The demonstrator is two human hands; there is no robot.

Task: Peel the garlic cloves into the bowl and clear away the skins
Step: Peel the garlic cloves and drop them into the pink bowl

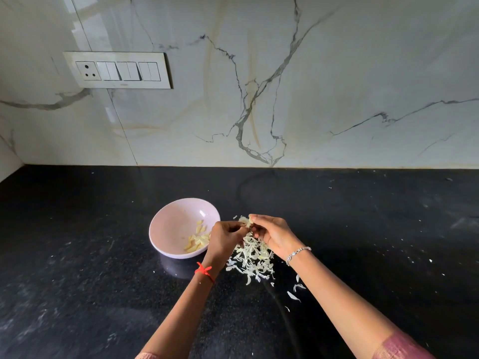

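Over the skin pile (251, 257), beside the bowl (169, 224): left hand (225, 237) and right hand (272, 233) both pinch 1 garlic clove (245, 221). Peeling underway; next, strip skin, drop clove among peeled cloves (197, 241).

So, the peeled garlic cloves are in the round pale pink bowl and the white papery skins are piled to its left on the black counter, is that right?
Not quite: the head view shows the white papery skins piled to the right of the round pale pink bowl, not its left. The rest holds.
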